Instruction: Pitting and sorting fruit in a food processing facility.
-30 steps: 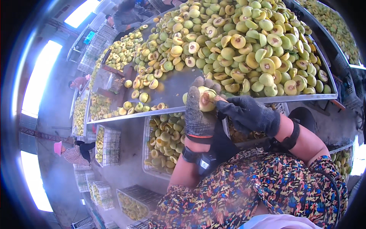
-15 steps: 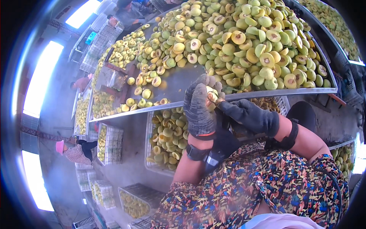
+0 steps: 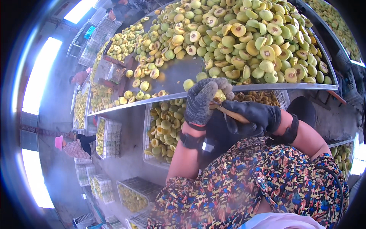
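My left hand (image 3: 206,101), in a grey knitted glove, is closed around a yellow-green halved stone fruit (image 3: 219,95) just in front of the table's near edge. My right hand (image 3: 257,116), in a black glove, grips a tool with a brown wooden handle (image 3: 233,114). The tool's end meets the fruit; its tip is hidden there. Beyond my hands, a large heap of halved fruit (image 3: 244,42), some with brown stones showing, lies on the metal-rimmed table (image 3: 179,78). Two loose green pieces, one of them a pale round fruit (image 3: 188,84), lie by my left fingers.
Below the table edge stand a crate of fruit halves (image 3: 166,129) and a container of brown pieces (image 3: 263,98). More crates (image 3: 133,196) stand on the floor at left. A person in a pink hat (image 3: 76,149) is at the far left; others are farther back.
Both hands have drawn slightly down toward me. My right hand has turned, so the wooden handle now shows. Two green fruit pieces are visible where my left glove was.
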Demonstrator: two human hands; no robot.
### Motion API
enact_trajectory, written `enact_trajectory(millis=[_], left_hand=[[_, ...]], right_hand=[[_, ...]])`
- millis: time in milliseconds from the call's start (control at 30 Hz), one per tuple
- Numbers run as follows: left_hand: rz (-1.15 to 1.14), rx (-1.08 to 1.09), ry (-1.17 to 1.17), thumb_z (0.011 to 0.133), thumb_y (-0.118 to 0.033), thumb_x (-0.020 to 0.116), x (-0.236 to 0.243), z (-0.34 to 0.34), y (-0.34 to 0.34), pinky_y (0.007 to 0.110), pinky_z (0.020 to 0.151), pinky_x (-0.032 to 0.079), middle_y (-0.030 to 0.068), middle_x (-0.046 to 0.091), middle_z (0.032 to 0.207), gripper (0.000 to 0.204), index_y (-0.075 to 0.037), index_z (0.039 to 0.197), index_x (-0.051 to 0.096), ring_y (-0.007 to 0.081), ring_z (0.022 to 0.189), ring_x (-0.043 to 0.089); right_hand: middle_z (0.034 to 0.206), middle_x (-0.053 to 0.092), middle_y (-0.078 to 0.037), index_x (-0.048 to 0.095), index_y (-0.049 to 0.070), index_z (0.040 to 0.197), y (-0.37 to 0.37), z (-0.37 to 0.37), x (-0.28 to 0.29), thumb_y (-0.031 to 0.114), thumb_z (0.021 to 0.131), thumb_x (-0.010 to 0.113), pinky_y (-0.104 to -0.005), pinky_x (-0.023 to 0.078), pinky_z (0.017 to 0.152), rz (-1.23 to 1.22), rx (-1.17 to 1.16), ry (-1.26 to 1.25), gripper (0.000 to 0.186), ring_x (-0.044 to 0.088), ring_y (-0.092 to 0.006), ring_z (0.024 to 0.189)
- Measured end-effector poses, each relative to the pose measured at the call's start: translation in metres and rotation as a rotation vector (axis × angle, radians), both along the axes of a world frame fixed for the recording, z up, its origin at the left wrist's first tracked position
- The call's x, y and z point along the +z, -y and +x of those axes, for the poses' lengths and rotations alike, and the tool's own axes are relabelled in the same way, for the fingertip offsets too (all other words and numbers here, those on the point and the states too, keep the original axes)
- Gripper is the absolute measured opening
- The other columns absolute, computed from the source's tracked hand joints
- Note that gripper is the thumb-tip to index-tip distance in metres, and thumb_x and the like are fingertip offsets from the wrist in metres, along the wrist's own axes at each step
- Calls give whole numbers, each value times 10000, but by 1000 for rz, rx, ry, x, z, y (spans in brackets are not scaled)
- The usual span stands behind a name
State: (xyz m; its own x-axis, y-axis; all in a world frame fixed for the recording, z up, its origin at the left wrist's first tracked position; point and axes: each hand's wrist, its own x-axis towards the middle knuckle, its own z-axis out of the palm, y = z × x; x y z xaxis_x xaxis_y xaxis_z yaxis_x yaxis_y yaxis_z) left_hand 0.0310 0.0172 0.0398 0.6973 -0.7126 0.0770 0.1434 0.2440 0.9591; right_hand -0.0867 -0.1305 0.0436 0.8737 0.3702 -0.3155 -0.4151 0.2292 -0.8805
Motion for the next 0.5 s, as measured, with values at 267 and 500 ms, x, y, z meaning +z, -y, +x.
enact_trajectory(millis=[267, 500], left_hand=[[-408, 191, -689, 921, -432, 594, -3, -38, 14, 429, 626, 572, 84, 666, 1023, 390, -100, 1126, 590, 298, 867, 663], [-428, 761, -105, 922, -253, 573, -104, 38, -70, 324, 773, 537, 51, 575, 963, 187, -96, 983, 492, 184, 860, 591]], right_hand=[[423, 373, 17, 591, -20, 820, 0, 6, -52, 607, 963, 366, -199, 214, 237, 897, 308, -287, 681, 299, -64, 279], [684, 625, -81, 667, 3, 901, 21, -1, -57, 455, 930, 548, -336, 510, 553, -837, 37, -396, 469, 598, -205, 572]])
